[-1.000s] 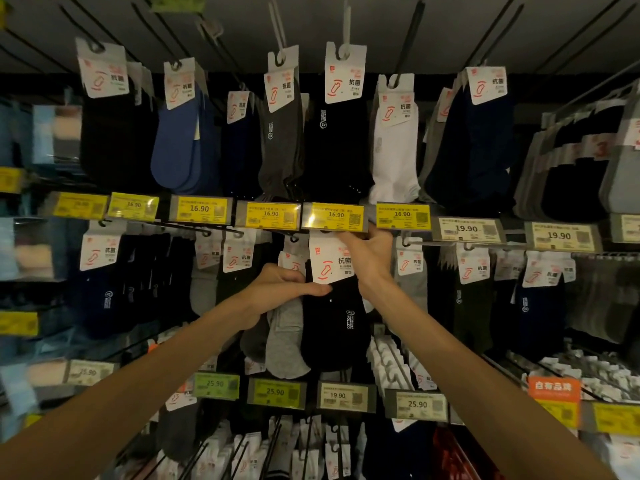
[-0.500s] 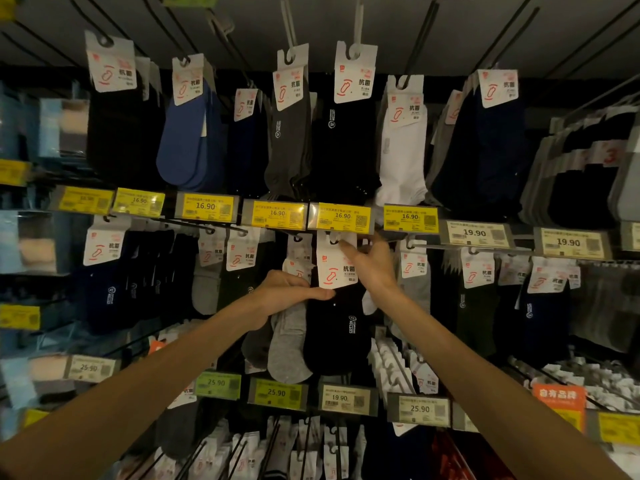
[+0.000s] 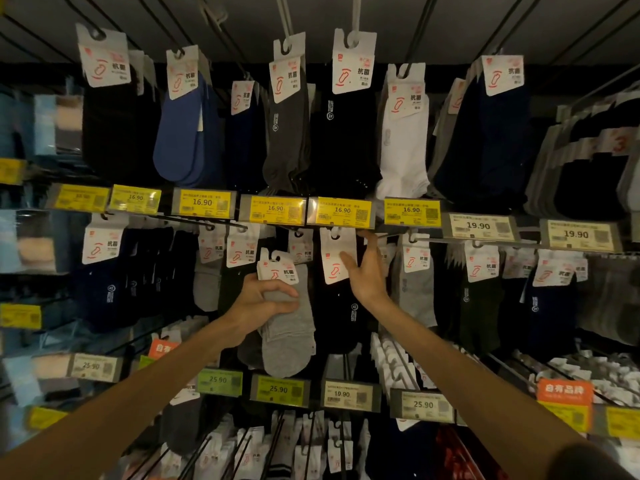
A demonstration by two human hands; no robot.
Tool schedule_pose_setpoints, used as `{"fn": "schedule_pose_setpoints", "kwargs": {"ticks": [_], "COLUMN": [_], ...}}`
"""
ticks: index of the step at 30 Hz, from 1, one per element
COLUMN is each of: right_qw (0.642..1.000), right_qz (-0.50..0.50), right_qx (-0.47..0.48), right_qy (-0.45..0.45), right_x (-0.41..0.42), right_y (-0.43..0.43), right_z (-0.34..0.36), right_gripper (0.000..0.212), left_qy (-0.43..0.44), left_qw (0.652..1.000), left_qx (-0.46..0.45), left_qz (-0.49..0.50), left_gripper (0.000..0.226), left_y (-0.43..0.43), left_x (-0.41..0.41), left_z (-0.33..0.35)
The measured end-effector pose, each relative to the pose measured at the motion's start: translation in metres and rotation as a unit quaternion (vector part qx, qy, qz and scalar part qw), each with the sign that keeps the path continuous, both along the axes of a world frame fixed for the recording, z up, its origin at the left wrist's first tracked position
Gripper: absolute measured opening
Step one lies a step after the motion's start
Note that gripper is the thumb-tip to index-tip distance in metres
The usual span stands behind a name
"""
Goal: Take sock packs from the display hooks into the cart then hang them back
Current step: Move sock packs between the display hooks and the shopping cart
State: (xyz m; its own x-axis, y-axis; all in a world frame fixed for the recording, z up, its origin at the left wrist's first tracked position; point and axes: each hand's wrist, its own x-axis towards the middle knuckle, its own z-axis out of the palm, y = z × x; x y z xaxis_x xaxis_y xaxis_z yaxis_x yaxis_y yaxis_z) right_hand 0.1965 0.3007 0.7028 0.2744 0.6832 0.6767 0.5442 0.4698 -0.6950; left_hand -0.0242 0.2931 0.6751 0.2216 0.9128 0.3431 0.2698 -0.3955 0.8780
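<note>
The left hand (image 3: 258,303) grips a grey fabric sock pack (image 3: 291,341) in front of the middle display row; the right hand (image 3: 367,271), fingers straight, touches the white card header of a black fabric sock pack (image 3: 341,306) hanging beneath a yellow paper price label (image 3: 343,211).

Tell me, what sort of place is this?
Probably a shop's sock aisle: sock packs hang from display hooks, with yellow price tags reading 16.90 below them.
</note>
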Motion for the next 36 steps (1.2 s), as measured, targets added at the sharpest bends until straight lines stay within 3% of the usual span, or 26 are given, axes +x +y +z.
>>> {"fn": "schedule_pose_setpoints", "kwargs": {"ticks": [5,10,14,16,19,23,26,28,32,36], "right_qw": [0.992,0.985,0.985,0.968,0.954,0.955,0.947,0.939,0.931,0.914], "right_qz": [-0.034,-0.105,0.066,0.133,0.171,0.150,0.132,0.120,0.093,0.087], "right_qx": [-0.114,-0.135,-0.109,-0.119,-0.136,-0.165,-0.174,-0.173,-0.140,-0.126], "right_qy": [0.040,0.019,0.116,0.177,0.207,0.194,0.237,0.273,0.324,0.375], "right_x": [-0.008,-0.016,-0.020,-0.022,-0.013,0.005,0.020,0.029,0.043,0.058], "right_y": [0.023,-0.008,-0.047,-0.071,-0.096,-0.114,-0.127,-0.137,-0.155,-0.167], "right_z": [0.000,-0.009,-0.026,-0.025,-0.021,-0.025,-0.029,-0.033,-0.037,-0.034], "right_gripper": [0.061,0.057,0.027,0.029,0.030,0.029,0.048,0.050,0.036,0.044], "left_qy": [-0.003,-0.006,-0.054,-0.066,-0.082,-0.108,-0.107,-0.105,-0.134,-0.166], "left_qw": [0.999,0.996,0.982,0.974,0.971,0.969,0.971,0.973,0.964,0.946], "left_qx": [0.006,-0.005,-0.047,-0.067,-0.063,-0.062,-0.070,-0.084,-0.126,-0.168], "left_qz": [-0.047,-0.088,-0.175,-0.206,-0.217,-0.214,-0.201,-0.186,-0.191,-0.224], "left_gripper": [0.029,0.036,0.057,0.081,0.112,0.125,0.121,0.111,0.073,0.035], "left_y": [-0.018,-0.035,-0.048,-0.056,-0.063,-0.074,-0.083,-0.089,-0.092,-0.096], "left_x": [-0.005,-0.002,0.007,0.015,0.034,0.069,0.090,0.100,0.115,0.123], "left_z": [0.005,0.008,0.007,0.007,0.001,-0.010,-0.017,-0.020,-0.023,-0.018]}}
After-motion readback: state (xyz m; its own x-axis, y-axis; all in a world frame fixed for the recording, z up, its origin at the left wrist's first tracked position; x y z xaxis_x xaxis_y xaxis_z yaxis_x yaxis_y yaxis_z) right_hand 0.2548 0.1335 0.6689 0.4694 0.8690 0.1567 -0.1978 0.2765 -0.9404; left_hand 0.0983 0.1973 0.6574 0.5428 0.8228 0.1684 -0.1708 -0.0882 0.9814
